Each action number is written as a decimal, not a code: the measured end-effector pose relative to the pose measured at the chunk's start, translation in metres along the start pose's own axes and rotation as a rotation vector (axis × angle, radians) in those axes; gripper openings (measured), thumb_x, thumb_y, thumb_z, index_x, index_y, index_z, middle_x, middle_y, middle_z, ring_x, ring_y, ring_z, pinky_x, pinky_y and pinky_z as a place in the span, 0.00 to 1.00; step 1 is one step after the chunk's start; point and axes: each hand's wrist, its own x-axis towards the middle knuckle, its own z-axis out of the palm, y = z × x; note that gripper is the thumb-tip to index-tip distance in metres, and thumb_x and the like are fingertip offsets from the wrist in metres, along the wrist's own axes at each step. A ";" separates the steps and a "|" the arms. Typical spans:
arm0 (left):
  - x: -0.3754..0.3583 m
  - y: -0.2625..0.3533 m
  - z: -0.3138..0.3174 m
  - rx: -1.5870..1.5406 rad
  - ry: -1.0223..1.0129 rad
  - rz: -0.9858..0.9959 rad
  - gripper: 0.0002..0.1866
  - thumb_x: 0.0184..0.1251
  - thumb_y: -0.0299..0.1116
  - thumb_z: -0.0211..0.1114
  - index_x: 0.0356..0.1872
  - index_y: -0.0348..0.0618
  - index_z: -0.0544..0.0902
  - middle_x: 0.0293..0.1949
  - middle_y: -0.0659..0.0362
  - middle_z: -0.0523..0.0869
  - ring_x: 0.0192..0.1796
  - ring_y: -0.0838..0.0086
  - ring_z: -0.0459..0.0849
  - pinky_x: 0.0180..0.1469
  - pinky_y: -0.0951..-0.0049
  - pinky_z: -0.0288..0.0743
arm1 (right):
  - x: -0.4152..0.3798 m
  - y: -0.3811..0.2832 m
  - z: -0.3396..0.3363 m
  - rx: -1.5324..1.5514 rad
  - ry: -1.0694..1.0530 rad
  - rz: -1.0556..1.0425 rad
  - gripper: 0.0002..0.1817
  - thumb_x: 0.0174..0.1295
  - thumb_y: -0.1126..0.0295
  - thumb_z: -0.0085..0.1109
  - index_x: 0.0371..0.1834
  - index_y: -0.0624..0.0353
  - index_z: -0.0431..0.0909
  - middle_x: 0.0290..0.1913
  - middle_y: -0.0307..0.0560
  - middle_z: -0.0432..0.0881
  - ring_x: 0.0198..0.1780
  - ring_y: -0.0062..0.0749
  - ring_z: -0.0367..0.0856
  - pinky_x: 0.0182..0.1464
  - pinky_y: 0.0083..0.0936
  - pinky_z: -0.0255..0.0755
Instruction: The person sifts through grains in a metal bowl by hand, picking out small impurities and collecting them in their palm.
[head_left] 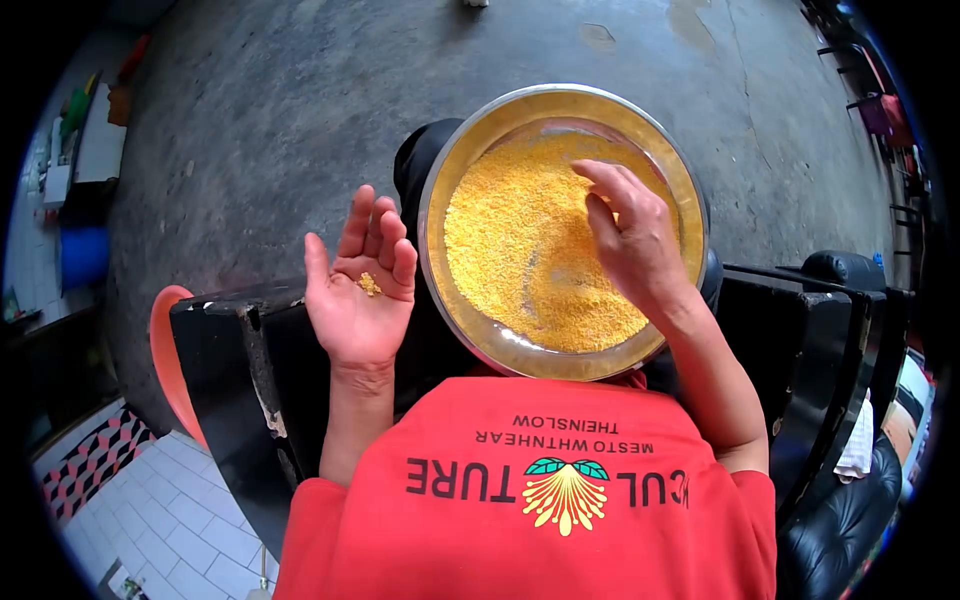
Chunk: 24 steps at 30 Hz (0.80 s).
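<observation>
A round metal basin [437, 235] rests on my lap, with a wide layer of coarse yellow grains, like cracked corn [510, 230], spread inside. My left hand [362, 290] is palm up beside the basin's left rim, its fingers stretched and slightly cupped. On that palm lies a small heap of the yellow grains [369, 285]. Over the right part of the basin, my right hand [635, 235] hovers with thumb and index finger apart and the other fingers curved. Nothing shows between its fingers. The grains beneath this hand are partly hidden.
Black seat parts [235, 370] flank me on both sides, with worn edges. An orange curved rim [170, 350] stands at the left. Grey concrete floor [300, 100] stretches ahead. A blue container [84, 256] is far left; a white cloth [857, 445] hangs at the right.
</observation>
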 end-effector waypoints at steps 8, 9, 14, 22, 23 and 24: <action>0.005 -0.008 0.002 -0.001 -0.024 -0.042 0.34 0.76 0.55 0.35 0.68 0.34 0.64 0.61 0.43 0.74 0.61 0.58 0.77 0.62 0.57 0.74 | 0.014 0.007 0.052 -0.451 -0.002 -0.238 0.19 0.54 0.80 0.49 0.52 0.65 0.73 0.57 0.62 0.73 0.60 0.54 0.71 0.59 0.46 0.66; 0.006 -0.008 0.003 0.003 -0.035 -0.045 0.34 0.76 0.55 0.36 0.68 0.34 0.64 0.61 0.43 0.74 0.61 0.58 0.77 0.62 0.57 0.74 | 0.014 -0.004 0.059 -0.449 -0.074 -0.287 0.19 0.54 0.79 0.50 0.52 0.64 0.72 0.57 0.62 0.72 0.61 0.53 0.70 0.59 0.45 0.65; 0.003 -0.001 0.000 0.000 -0.014 -0.020 0.34 0.76 0.55 0.36 0.68 0.34 0.64 0.61 0.44 0.74 0.61 0.57 0.77 0.62 0.57 0.74 | -0.022 -0.034 0.036 -0.141 -0.639 -0.483 0.22 0.51 0.79 0.55 0.53 0.60 0.73 0.60 0.54 0.72 0.67 0.51 0.64 0.66 0.47 0.59; 0.009 -0.007 -0.007 0.014 -0.066 -0.069 0.31 0.78 0.49 0.36 0.69 0.35 0.61 0.63 0.46 0.71 0.63 0.60 0.75 0.63 0.58 0.72 | -0.052 0.009 -0.022 -0.320 -0.178 -0.209 0.18 0.50 0.81 0.55 0.47 0.64 0.74 0.49 0.58 0.77 0.50 0.52 0.76 0.52 0.39 0.71; 0.010 -0.009 -0.006 0.014 -0.069 -0.078 0.31 0.78 0.50 0.36 0.69 0.35 0.61 0.63 0.46 0.72 0.63 0.60 0.75 0.64 0.58 0.72 | -0.049 0.013 -0.024 -0.368 -0.107 -0.150 0.18 0.49 0.81 0.55 0.46 0.65 0.73 0.50 0.59 0.76 0.47 0.52 0.77 0.50 0.39 0.72; 0.010 -0.010 -0.005 0.015 -0.073 -0.086 0.31 0.78 0.50 0.36 0.69 0.34 0.61 0.62 0.46 0.72 0.63 0.60 0.75 0.64 0.57 0.71 | -0.044 0.013 -0.020 -0.366 -0.128 -0.079 0.18 0.50 0.81 0.55 0.48 0.65 0.74 0.49 0.59 0.77 0.48 0.53 0.77 0.51 0.38 0.72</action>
